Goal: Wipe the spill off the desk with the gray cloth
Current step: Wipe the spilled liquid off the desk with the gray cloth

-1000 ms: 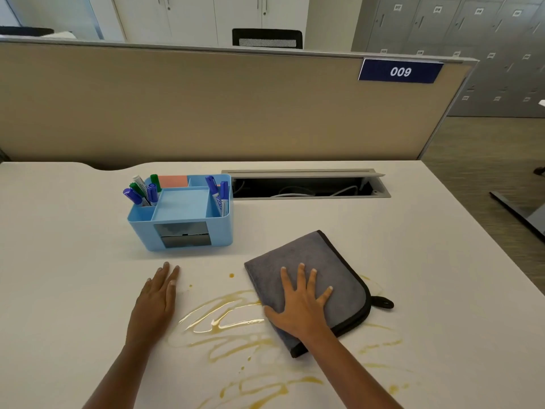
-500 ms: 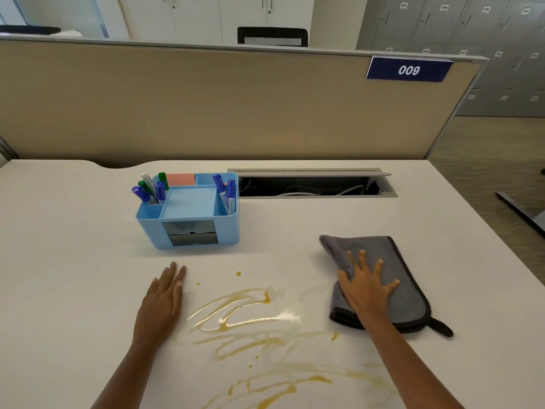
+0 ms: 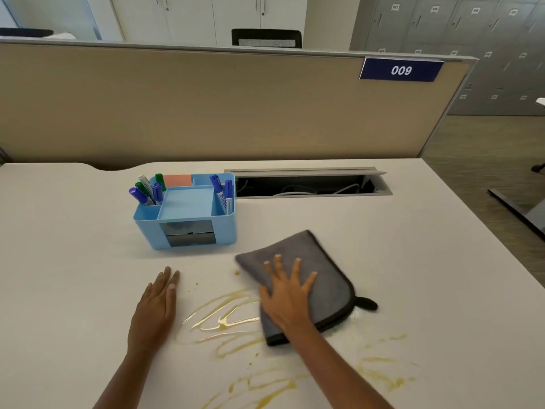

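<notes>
A white desk (image 3: 413,246) bears a gray cloth (image 3: 324,261), blue organizer (image 3: 185,231) and amber spill (image 3: 224,323) (streaked widely).

**Materials and Surface Finish**

The desk (image 3: 383,246) top is a smooth, matt off-white laminate. The gray cloth (image 3: 318,261) is soft, napped fabric with a darker stitched edge. The spill (image 3: 224,320) is glossy amber liquid with bright highlights. The organizer (image 3: 147,231) is smooth light-blue plastic. The partition (image 3: 206,113) is matt beige fabric with a metal frame.

A beige partition (image 3: 206,107) stands before white cabinets (image 3: 212,16), gray lockers (image 3: 472,31) at right
</notes>
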